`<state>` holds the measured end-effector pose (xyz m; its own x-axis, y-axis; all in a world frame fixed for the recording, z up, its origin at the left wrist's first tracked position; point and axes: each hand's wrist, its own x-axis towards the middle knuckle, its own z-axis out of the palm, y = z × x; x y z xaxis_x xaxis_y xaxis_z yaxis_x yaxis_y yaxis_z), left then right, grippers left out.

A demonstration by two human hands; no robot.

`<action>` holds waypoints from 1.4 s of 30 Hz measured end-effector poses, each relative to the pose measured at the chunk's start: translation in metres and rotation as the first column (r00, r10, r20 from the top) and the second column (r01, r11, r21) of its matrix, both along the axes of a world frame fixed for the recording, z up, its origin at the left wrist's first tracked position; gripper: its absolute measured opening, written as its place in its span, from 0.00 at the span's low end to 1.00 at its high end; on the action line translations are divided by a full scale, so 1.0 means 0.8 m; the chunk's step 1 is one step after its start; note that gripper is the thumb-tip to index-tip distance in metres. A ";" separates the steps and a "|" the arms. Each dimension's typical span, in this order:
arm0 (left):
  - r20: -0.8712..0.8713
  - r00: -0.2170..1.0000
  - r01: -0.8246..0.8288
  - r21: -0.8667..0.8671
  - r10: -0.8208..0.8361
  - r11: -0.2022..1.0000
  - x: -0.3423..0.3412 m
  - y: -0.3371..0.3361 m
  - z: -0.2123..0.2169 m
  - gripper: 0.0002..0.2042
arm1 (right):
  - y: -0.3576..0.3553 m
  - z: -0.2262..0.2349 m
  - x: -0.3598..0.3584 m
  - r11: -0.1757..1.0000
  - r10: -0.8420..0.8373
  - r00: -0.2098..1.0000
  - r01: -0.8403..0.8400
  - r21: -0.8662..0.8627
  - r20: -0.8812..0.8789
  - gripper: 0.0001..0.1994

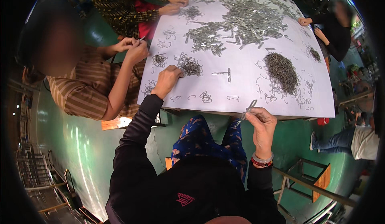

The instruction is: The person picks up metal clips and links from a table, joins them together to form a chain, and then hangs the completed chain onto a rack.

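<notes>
My left hand (167, 81) reaches over the white table. Its fingertips are pinched together at the near edge of a small pile of dark bent wire hooks (190, 66); anything between them is too small to make out. My right hand (262, 127) is off the table's near edge, thumb and fingers closed on a slim silvery clip-like piece (252, 104). That piece slants upward, and another slim part hangs below the fingers. Between the hands, a few bent wires (205, 97) lie near the front edge. Two similar silvery pieces (228, 74) form a T farther in.
A large heap of silvery pieces (256, 17) covers the far middle of the white table (240, 89). A dense pile of wire hooks (281, 72) lies at right. A person in a striped shirt (86, 89) works at my left; others sit around. A stool (306, 180) stands at lower right.
</notes>
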<state>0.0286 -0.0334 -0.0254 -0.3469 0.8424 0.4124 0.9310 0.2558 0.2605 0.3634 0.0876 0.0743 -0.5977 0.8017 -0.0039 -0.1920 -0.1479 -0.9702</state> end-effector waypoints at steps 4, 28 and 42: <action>0.379 0.925 -0.068 0.166 0.001 0.984 0.044 0.023 0.045 0.05 | -0.012 -0.009 0.014 0.996 -0.003 0.999 0.000 0.089 0.034 0.05; 0.901 0.279 0.078 0.324 -0.333 0.943 0.266 0.036 0.094 0.06 | -0.010 -0.069 0.019 0.934 -0.170 0.970 0.101 0.344 0.176 0.08; 0.843 0.436 0.063 0.322 -0.316 0.945 0.257 0.023 0.090 0.06 | 0.154 -0.206 -0.197 0.607 -0.404 0.676 -0.305 0.734 0.616 0.07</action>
<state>0.2345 -0.0149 0.0464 -0.4685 0.8694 0.1567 0.1879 -0.0752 0.9793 0.2056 0.2105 -0.0904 -0.6466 0.7308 0.2188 0.5655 0.6517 -0.5055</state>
